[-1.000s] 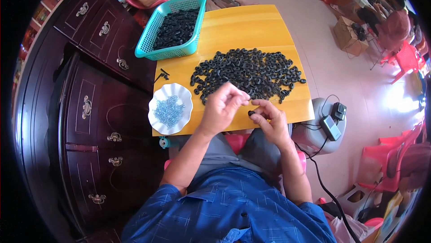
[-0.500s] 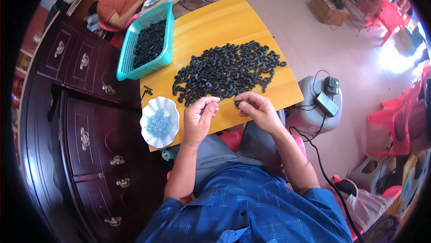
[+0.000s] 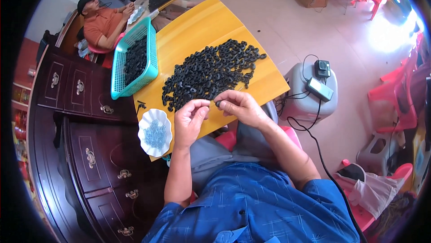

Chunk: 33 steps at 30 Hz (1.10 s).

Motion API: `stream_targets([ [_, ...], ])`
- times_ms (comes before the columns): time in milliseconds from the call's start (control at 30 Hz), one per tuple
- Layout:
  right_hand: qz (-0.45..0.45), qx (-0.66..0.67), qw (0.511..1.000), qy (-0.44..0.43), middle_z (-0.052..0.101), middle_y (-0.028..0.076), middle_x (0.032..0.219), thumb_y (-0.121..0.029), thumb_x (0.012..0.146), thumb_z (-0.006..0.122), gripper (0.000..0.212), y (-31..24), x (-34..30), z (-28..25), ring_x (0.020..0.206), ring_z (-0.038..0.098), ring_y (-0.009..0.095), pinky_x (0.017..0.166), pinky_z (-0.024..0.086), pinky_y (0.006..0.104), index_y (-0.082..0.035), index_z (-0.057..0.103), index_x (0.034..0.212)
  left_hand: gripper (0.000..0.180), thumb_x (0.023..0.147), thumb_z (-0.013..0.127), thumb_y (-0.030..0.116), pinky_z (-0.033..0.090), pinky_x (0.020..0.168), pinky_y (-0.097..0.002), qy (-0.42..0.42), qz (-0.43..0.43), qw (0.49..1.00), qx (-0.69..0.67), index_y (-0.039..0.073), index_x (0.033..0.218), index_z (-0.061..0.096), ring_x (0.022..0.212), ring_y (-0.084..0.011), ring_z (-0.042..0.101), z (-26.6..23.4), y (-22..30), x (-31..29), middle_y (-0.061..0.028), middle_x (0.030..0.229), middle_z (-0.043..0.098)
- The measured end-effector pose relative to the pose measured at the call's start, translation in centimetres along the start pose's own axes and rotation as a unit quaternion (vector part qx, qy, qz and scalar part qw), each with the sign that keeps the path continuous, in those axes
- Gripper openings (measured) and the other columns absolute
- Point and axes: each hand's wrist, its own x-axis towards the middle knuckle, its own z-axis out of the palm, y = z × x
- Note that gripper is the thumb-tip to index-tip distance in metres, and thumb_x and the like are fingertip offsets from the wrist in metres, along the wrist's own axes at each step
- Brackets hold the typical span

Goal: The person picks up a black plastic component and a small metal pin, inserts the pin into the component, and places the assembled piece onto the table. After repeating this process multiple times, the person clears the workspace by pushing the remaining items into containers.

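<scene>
My right hand (image 3: pixel 242 109) pinches a small black ring-shaped part (image 3: pixel 218 103) between thumb and fingers, over the near edge of the table. Close beside it, my left hand (image 3: pixel 189 121) has thumb and forefinger pressed together; whatever sits between them is too small to make out. Just beyond both hands, a broad pile of black ring-shaped parts (image 3: pixel 211 70) spreads over the yellow wooden table (image 3: pixel 184 34). Left of my left hand stands a white scalloped bowl (image 3: pixel 168 140) of small pale-blue pieces (image 3: pixel 155 134).
A teal plastic basket (image 3: pixel 152 59) full of black parts stands at the table's left. Dark drawers (image 3: pixel 85 153) line the left side. A grey stool (image 3: pixel 310 108) with a cabled device is at right. Another person (image 3: pixel 101 27) sits at the far left, hands raised.
The whole view has shifted, so the table and the far person appear further left. My hands stay close together in the same pinching pose, the black part still in the right.
</scene>
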Motion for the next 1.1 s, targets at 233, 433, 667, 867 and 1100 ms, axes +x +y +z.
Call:
stream_targets([
  [233,-0.009,0.019,1.0,-0.011,0.067,0.0,0.1,-0.017,0.102,0.062,0.022,-0.5,0.0,-0.4,0.091,0.062,0.007,0.08,0.054,0.024,-0.004,0.067,0.119,0.014,0.095,0.065,0.002,0.054,0.075,-0.0225,-0.01,-0.022,0.998,-0.059,0.001,0.109,0.066,0.079,-0.0072,0.065,0.3,1.1,0.4,-0.0018,0.09,0.069],
  [433,-0.004,0.033,0.999,-0.024,0.067,0.001,0.102,-0.016,0.101,0.064,0.024,-0.5,-0.2,0.0,0.093,0.063,0.008,0.081,0.055,0.0244,-0.003,0.063,0.121,0.007,0.094,0.068,0.003,0.053,0.074,-0.0223,-0.038,-0.017,0.998,-0.051,0.002,0.1,0.068,0.078,-0.0064,0.064,-0.3,0.9,0.2,-0.0007,0.087,0.069],
  [667,-0.026,-0.015,0.998,-0.058,0.067,0.0,0.094,-0.013,0.1,0.064,0.016,-0.3,-0.2,0.0,0.085,0.064,0.006,0.077,0.054,0.0241,-0.003,0.065,0.112,0.009,0.091,0.065,-0.001,0.052,0.074,-0.0222,-0.039,-0.031,0.996,-0.067,0.002,0.1,0.068,0.078,-0.0062,0.063,-0.4,0.6,0.0,-0.0005,0.088,0.068],
  [867,-0.076,-0.086,0.993,-0.033,0.069,0.001,0.084,-0.015,0.094,0.071,0.016,0.1,0.3,0.2,0.078,0.065,0.008,0.071,0.054,0.0272,-0.003,0.069,0.104,0.008,0.091,0.068,-0.001,0.053,0.073,-0.0228,-0.037,-0.038,0.998,-0.017,0.002,0.098,0.069,0.075,-0.0076,0.064,-1.1,0.1,0.4,-0.001,0.085,0.068],
  [1100,-0.083,-0.108,0.99,0.045,0.072,0.006,0.081,-0.015,0.088,0.074,0.016,-0.3,-0.3,-0.6,0.077,0.068,0.012,0.069,0.054,0.0307,-0.003,0.072,0.098,0.006,0.091,0.069,-0.001,0.052,0.072,-0.0209,-0.052,-0.022,0.995,0.088,0.0,0.097,0.069,0.074,-0.0057,0.063,0.7,1.1,1.8,0.0003,0.085,0.068],
])
